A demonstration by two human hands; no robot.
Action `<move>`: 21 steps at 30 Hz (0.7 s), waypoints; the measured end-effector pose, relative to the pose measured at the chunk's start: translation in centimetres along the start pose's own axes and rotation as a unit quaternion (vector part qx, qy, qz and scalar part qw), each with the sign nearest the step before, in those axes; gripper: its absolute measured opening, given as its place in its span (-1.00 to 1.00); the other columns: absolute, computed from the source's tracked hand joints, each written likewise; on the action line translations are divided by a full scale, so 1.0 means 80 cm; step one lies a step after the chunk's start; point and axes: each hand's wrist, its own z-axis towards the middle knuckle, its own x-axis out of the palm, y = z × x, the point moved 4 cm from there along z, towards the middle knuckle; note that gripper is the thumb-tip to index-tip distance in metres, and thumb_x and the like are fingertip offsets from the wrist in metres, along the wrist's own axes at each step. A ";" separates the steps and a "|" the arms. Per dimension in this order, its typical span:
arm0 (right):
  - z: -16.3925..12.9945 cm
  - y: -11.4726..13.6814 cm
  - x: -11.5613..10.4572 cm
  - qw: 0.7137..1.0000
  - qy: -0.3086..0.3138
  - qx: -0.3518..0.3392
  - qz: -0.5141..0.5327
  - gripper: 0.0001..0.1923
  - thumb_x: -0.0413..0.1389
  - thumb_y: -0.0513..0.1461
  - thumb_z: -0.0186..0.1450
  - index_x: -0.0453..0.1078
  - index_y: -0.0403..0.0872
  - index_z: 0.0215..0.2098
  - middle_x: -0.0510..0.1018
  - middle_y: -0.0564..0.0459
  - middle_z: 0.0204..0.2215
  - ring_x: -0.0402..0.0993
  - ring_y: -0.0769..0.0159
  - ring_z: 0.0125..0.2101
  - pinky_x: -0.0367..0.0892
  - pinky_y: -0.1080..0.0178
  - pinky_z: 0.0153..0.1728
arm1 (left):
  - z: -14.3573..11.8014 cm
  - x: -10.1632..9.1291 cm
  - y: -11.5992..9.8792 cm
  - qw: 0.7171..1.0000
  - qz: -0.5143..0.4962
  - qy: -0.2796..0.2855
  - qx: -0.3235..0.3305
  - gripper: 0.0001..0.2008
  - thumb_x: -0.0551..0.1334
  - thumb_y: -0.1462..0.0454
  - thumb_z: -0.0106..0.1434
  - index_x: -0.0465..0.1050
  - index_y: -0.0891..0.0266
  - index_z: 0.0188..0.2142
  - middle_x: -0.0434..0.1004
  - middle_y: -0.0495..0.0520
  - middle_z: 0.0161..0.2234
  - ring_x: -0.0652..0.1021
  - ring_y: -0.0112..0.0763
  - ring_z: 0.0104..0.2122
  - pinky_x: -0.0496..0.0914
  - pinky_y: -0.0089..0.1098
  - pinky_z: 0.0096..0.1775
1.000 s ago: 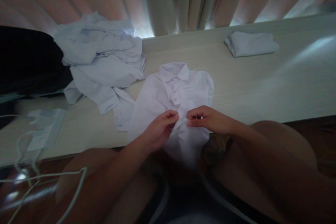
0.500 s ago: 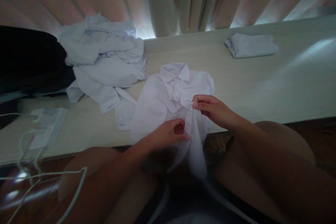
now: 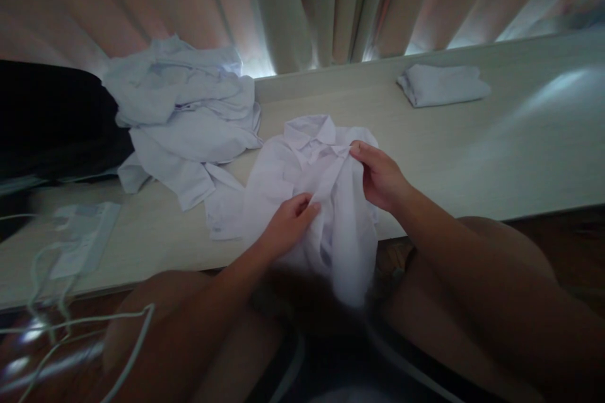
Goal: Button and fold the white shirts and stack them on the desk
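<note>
A white collared shirt lies with its collar toward the curtain, and its lower part hangs over the near edge of the pale table. My right hand pinches the shirt's front edge between thumb and fingers, lifting it a little below the collar. Lower down, my left hand has its thumb and fingers closed on the cloth at the shirt's front. Loose folds drape between and below both hands. Part of the shirt's underside is hidden by these folds.
Crumpled white garments are heaped at the left beside a black item. A folded white cloth rests at the back right of the table. Pale hangers and a white power strip are at lower left.
My right hand has moved up toward the collar, raising the shirt's front edge. My left hand has shifted up and left and closed on the cloth.
</note>
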 end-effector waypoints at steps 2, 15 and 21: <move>0.001 -0.013 0.003 0.999 0.007 0.035 0.021 -0.79 0.20 -0.08 0.18 0.34 -0.02 -0.34 0.50 0.08 -0.43 0.40 0.26 -0.42 0.34 0.21 -0.36 | 0.001 0.014 0.009 0.999 0.001 0.048 -0.001 -0.67 0.19 0.04 0.30 0.55 0.25 -0.20 0.60 0.08 -0.29 0.52 -0.26 -0.29 0.35 -0.35 -0.24; 0.000 -0.041 -0.005 0.998 -0.019 0.047 -0.039 -0.72 0.16 0.00 0.24 0.35 -0.03 -0.29 0.51 0.05 -0.39 0.40 0.27 -0.41 0.34 0.20 -0.35 | -0.011 0.032 0.007 0.994 -0.084 0.068 -0.026 -0.62 0.32 0.07 0.20 0.55 0.29 -0.09 0.65 0.17 -0.13 0.58 -0.12 -0.14 0.43 -0.27 -0.12; -0.033 -0.008 -0.014 0.880 -0.138 -0.158 -0.426 -0.68 0.19 -0.02 0.27 0.22 -0.01 -0.44 0.29 0.14 -0.51 0.18 0.35 -0.47 0.13 0.25 -0.39 | -0.006 0.009 0.015 0.991 -0.091 -0.071 -0.067 -0.66 0.28 0.14 0.23 0.56 0.29 -0.08 0.64 0.18 -0.12 0.57 -0.14 -0.14 0.39 -0.26 -0.08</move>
